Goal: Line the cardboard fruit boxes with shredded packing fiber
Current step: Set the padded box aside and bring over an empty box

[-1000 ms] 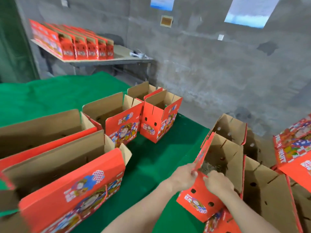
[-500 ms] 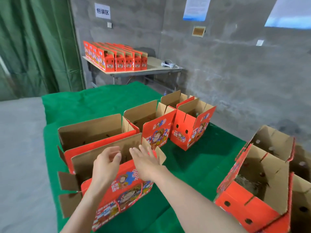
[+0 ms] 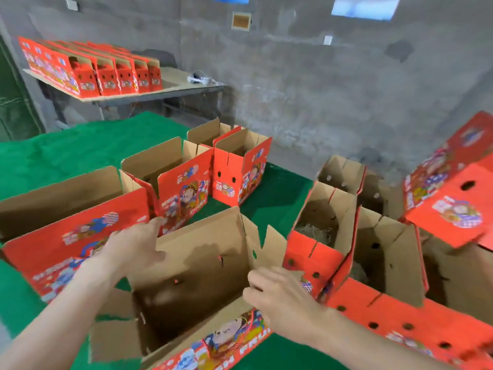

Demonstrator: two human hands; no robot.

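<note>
From where I stand the job looks barely started: only the lined box point(image 3: 324, 209) to the person's right shows a pale nest of shredded fiber point(image 3: 316, 231) in its bottom, and the one beside it may hold some too, though it is too shadowed to be sure. The front box point(image 3: 192, 276) that the person is handling is bare brown cardboard inside, as are the open boxes point(image 3: 160, 166) ranged behind it, as far as I can see into them, so nearly all the lining seems still to do. The left hand point(image 3: 133, 249) sits at the front box's far-left corner, thumb spread across the inner wall; it is blurred, and I cannot tell whether it pinches the edge or only presses it. The right hand point(image 3: 280, 292) has its fingers curled over the right end of that box, holding it. Everything stands on a green cloth point(image 3: 80, 150); behind, a back table point(image 3: 186, 89) against a rough concrete wall point(image 3: 320, 102) carries a row of closed red boxes point(image 3: 93, 73).
</note>
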